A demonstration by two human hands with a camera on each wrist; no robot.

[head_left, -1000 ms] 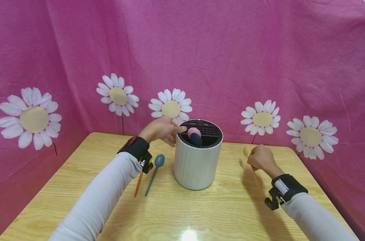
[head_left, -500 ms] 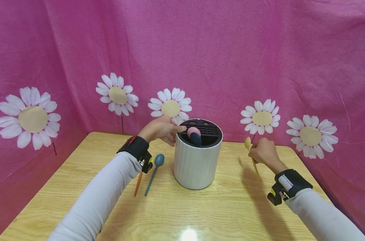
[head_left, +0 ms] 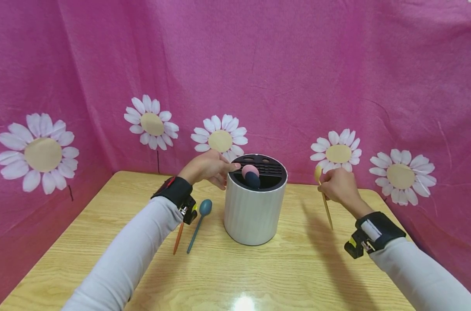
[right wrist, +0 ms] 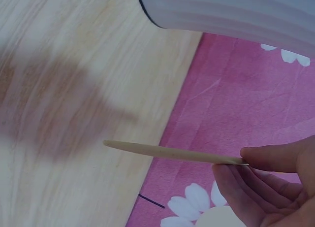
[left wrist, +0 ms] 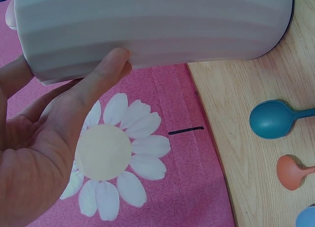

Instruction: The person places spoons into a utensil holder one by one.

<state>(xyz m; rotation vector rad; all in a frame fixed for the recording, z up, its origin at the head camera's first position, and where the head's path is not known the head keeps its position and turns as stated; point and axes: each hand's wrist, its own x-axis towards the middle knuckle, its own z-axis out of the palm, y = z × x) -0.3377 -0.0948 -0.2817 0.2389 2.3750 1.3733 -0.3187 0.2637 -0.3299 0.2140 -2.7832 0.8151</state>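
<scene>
In the head view, my left hand holds the rim of a white ribbed utensil holder, thumb at the top edge and fingers against the side wall. A pink utensil head and a dark blue one rest in the black top's large opening. Off to the right, my right hand pinches a yellow spoon by its handle, raised above the table with the bowl up. In the right wrist view the tapered handle sticks out from between thumb and fingers; the bowl is hidden there.
Left of the holder lie a teal spoon and an orange utensil, partly hidden by my left wrist. In the left wrist view, a light blue utensil shows at the corner. Pink flowered cloth hangs behind the wooden table.
My right hand has lifted the yellow spoon higher off the table, and its handle now stands steeper. My left hand and the holder have stayed in place.
</scene>
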